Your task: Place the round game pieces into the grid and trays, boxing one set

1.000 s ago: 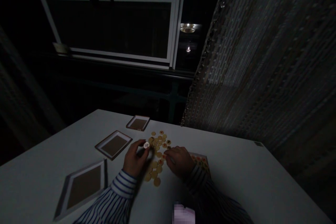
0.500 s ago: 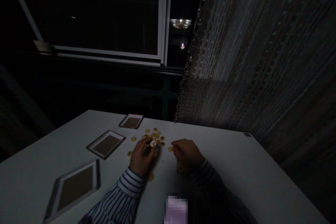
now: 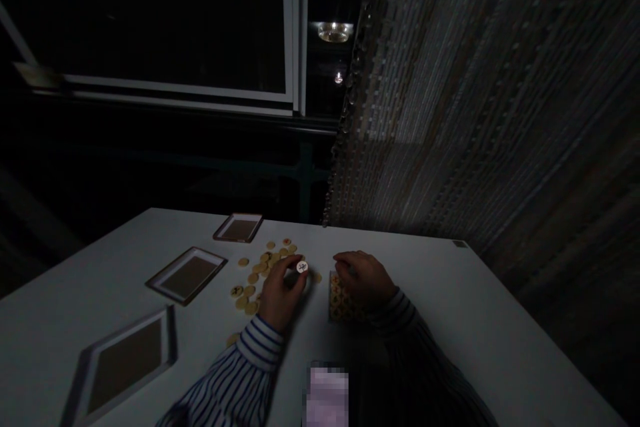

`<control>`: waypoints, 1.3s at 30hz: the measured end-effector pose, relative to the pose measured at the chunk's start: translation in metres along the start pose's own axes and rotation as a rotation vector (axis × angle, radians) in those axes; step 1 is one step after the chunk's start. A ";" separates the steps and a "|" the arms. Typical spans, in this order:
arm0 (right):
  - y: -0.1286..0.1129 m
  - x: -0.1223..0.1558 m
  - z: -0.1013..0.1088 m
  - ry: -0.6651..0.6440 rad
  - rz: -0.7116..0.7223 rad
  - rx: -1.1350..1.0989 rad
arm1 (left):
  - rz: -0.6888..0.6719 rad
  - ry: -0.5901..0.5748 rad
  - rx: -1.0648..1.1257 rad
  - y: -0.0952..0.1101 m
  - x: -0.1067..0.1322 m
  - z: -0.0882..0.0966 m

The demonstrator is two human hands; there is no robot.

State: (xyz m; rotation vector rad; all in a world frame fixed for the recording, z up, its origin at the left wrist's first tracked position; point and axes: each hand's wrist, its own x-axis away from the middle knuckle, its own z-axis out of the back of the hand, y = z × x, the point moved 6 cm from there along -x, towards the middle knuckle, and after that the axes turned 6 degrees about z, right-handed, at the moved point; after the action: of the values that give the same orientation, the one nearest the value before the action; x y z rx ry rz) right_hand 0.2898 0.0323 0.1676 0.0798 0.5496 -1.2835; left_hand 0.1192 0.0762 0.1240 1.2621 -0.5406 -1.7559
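Observation:
Between the thumb and fingertips of my left hand [image 3: 281, 290] is a round Chinese chess piece [image 3: 302, 267], its dark marked face toward me. My right hand [image 3: 364, 278] hovers over a small box [image 3: 330, 312] filled with rows of round pieces [image 3: 338, 300], partly covering it. The right fingers are curled in with the thumb, and anything inside them is hidden. Left of my left hand lies a loose scatter of pale round pieces [image 3: 253, 278], some face up, most blank side up. One lone piece [image 3: 317, 277] rests between my hands.
Along the left of the white table [image 3: 200, 340] are three shallow framed trays: a near one [image 3: 173, 333], a middle one [image 3: 220, 265] and a far one [image 3: 259, 221]. A string curtain [image 3: 425, 113] hangs beyond the table's right side. The room is dim.
The view has shifted, and my left hand has moved right, away from the scattered pieces, with the piece still pinched. More of the box shows beneath my right hand.

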 end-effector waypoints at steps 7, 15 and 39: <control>0.005 -0.001 -0.001 -0.011 -0.007 -0.008 | -0.001 -0.028 0.020 0.007 0.001 -0.022; 0.000 -0.002 -0.019 -0.150 0.019 -0.028 | -0.093 -0.053 -0.064 0.002 0.018 -0.029; 0.007 0.004 -0.045 -0.199 -0.075 -0.360 | 0.171 -0.163 0.142 -0.007 0.026 -0.038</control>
State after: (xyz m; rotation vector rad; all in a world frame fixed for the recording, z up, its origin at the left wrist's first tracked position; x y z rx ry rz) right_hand 0.2817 0.0471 0.1253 -0.3668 0.6073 -1.2304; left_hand 0.1486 0.0630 0.0904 1.1373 -0.8556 -1.7081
